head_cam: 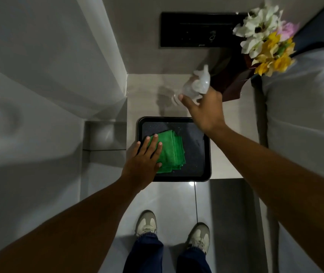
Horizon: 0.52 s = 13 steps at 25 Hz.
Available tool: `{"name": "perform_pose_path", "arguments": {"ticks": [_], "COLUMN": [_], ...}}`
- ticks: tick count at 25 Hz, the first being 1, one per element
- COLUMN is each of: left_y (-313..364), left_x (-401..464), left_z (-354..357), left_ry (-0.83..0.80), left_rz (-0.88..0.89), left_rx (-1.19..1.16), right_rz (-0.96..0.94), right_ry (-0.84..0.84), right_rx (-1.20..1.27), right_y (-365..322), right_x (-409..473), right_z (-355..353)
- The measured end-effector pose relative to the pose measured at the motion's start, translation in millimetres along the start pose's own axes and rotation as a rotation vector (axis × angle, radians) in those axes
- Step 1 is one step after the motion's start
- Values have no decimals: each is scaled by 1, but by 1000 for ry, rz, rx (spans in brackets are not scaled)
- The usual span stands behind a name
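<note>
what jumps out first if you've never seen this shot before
The bright green cloth lies folded on a black tray at the centre, with the left hand resting flat on it. Just above, the right hand grips a clear spray bottle, blurred, near white and yellow flowers at the upper right.
</note>
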<state>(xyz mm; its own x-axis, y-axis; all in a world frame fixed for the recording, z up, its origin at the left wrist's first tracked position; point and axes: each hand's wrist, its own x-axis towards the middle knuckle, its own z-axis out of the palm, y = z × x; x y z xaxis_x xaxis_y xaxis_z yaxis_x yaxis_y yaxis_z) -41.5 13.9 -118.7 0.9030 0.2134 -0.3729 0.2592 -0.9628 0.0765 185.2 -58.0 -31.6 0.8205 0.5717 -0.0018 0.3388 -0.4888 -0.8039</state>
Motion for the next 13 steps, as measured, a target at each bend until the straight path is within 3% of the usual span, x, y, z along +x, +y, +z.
{"name": "perform_pose_path", "arguments": {"ticks": [7,13], "left_y": [2,4], "left_x": [2,1], "left_z": [6,-5], "left_ry": [-1,-65], "left_rz": [-7,-11], "left_rx": [18,56], "right_rz": [-176,-138], "right_ry": [-88,-109], "right_rx": [-273,-171], "right_y": [51,56], "right_x": [-107,-107], "right_z": [-36,-24]}}
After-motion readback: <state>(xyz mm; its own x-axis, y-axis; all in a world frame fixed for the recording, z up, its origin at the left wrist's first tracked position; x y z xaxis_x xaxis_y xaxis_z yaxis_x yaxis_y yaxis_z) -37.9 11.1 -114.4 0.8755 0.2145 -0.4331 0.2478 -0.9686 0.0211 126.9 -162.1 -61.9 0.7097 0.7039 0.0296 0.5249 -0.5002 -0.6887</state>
